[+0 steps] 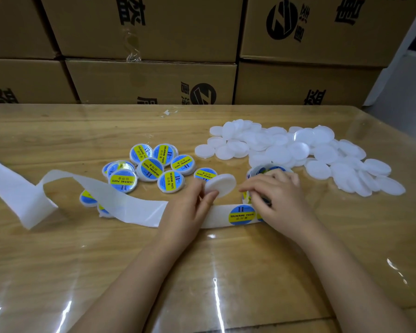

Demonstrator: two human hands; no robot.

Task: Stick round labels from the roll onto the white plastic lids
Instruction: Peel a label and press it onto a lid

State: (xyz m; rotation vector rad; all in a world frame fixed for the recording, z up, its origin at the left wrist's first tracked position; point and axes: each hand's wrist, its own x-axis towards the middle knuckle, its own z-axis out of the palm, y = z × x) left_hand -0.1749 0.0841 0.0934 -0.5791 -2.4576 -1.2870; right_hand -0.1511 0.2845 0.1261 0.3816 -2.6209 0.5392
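My left hand [190, 207] pinches a bare white plastic lid [222, 185] between thumb and fingers, tilted just above the table. My right hand [274, 195] lies over the label roll [265, 170], its fingers curled down onto the backing strip beside a round blue-and-yellow label [241, 214]. Whether those fingers pinch a label is hidden. The empty white backing strip [101, 198] trails off to the left.
Several labelled lids [151, 168] cluster on the wooden table left of centre, some under the strip. A large heap of bare white lids [298, 150] lies at the back right. Stacked cardboard boxes [154, 80] wall off the far table edge.
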